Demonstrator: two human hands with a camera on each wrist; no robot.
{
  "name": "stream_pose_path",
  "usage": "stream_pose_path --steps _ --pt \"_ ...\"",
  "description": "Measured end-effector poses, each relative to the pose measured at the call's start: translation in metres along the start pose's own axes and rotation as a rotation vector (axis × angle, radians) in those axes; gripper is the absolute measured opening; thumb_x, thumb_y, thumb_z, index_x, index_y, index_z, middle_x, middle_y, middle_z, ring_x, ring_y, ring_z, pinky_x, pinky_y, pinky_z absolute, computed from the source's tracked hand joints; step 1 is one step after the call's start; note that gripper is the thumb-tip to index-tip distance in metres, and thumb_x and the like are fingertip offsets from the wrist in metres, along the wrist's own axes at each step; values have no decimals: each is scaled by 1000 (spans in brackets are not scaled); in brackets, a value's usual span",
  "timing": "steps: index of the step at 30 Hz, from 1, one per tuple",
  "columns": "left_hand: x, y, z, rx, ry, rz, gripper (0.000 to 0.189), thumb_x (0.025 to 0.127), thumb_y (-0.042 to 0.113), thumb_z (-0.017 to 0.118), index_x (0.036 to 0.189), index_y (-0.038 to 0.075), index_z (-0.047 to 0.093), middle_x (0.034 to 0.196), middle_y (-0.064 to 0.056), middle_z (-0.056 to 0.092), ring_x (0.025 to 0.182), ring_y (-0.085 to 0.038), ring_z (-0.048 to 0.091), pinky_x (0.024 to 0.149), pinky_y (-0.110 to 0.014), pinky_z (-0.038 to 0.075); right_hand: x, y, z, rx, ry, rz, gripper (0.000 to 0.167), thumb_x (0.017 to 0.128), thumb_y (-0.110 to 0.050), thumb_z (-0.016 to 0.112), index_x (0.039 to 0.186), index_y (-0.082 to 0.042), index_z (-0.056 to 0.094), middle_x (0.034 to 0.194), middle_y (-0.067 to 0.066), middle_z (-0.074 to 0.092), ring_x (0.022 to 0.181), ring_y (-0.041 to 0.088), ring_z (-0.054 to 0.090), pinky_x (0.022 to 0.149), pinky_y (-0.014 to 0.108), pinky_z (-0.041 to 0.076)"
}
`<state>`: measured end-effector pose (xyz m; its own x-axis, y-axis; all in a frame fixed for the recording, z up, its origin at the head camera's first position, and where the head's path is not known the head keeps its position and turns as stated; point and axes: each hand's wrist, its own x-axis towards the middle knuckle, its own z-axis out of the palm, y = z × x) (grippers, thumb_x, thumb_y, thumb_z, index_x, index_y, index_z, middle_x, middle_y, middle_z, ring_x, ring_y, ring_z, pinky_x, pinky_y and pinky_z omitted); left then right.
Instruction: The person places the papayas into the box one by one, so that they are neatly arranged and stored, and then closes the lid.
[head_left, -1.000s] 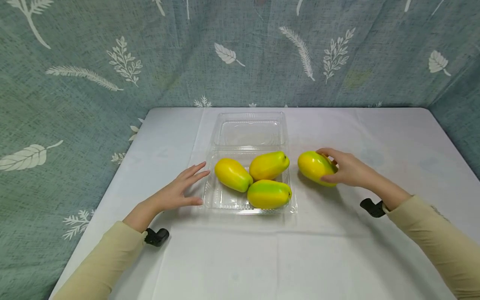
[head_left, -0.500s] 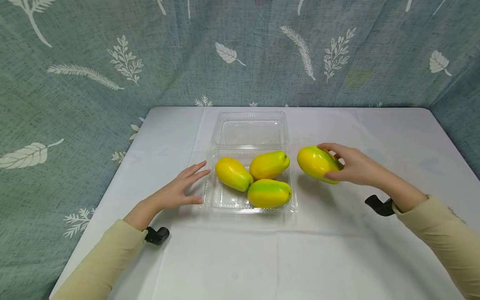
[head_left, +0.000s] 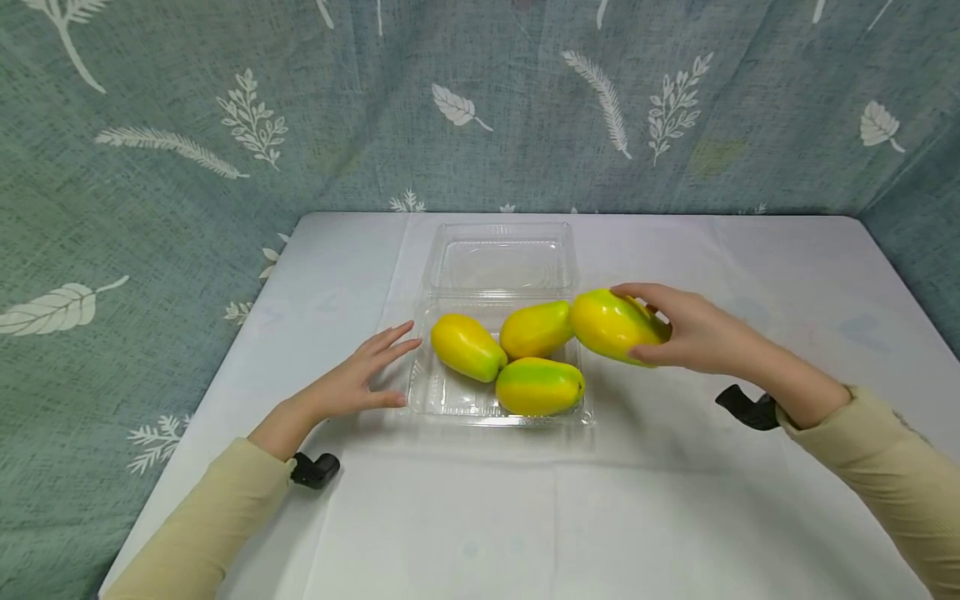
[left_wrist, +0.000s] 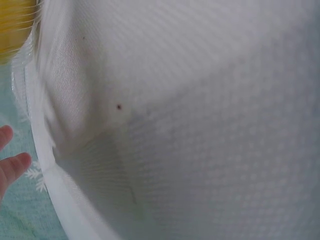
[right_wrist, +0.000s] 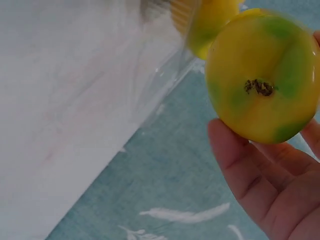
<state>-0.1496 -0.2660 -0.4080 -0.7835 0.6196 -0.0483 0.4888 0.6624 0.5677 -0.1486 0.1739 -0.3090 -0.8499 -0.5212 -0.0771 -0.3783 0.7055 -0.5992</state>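
In the head view my right hand (head_left: 697, 333) grips a yellow-green papaya (head_left: 611, 325), thumb on its near side and fingers on its far side. It is held up at the right edge of a clear plastic clamshell box (head_left: 453, 404), covering the end of one papaya (head_left: 531, 331) inside. Two more papayas, one at the left (head_left: 467, 347) and one at the front (head_left: 538, 387), lie in the same box. My left hand (head_left: 348, 382) is spread beside the box's left edge; contact is uncertain. In the right wrist view the stem end of the held papaya (right_wrist: 260, 75) faces the camera.
The box's clear lid (head_left: 501, 258) lies folded back behind its base. A white cloth (head_left: 480, 517) covers the table, and a leaf-patterned green-blue curtain (head_left: 517, 108) hangs behind. Black wrist cameras (head_left: 315, 472) sit on both wrists.
The right hand has lifted the papaya from the cloth and then moved it left, to the box's right edge. The left hand has stayed in place.
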Motion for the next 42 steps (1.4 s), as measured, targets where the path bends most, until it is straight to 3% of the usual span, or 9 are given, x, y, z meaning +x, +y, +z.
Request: stream_pose_path --steps 13,27,42 --pt "0 0 0 -6 -2 -10 78 79 34 70 144 17 30 154 0 8 138 -38 7 104 -62 15 15 -24 7 47 -67 -111 60 79 -14 69 134 -13 44 127 7 52 102 25 52 83 38 47" --pt "0 2 -1 -1 4 -4 78 79 33 70 144 15 31 154 0 7 138 -38 8 103 -63 16 32 -51 23 73 -157 -185 62 78 -13 68 134 -11 43 130 4 50 108 21 51 93 39 44" --pt "1 1 -1 0 1 -2 77 79 32 70 143 15 31 154 0 7 138 -38 8 103 -63 16 48 -77 34 -6 -204 -228 62 79 -17 68 135 -13 43 133 2 48 116 19 47 98 38 39"
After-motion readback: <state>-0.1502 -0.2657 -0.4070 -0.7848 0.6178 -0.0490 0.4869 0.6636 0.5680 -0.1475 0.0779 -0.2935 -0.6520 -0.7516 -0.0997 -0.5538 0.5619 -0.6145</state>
